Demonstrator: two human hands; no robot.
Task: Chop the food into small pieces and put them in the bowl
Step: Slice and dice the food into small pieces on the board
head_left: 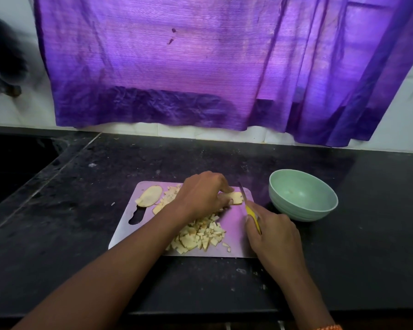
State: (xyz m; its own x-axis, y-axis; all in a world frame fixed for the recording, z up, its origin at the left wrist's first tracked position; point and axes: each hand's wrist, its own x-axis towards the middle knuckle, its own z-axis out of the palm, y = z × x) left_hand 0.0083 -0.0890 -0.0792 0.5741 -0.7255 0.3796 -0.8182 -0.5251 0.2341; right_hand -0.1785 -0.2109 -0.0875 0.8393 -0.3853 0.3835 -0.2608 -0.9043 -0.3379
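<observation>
No text, label, brand or number can be read anywhere. The bowl (pixel 303 195), right of the cutting board (pixel 234 225), is plain.

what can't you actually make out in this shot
- Head view: the food under the left hand is mostly covered; only its end by the knife shows.
- Most of the knife's yellow handle is hidden in the right hand.
- The blade's edge against the food is too thin and blurred to judge.
- The dark object at the left edge is blurred and cut off.
- The bowl's near inner wall is hidden by its rim.
</observation>
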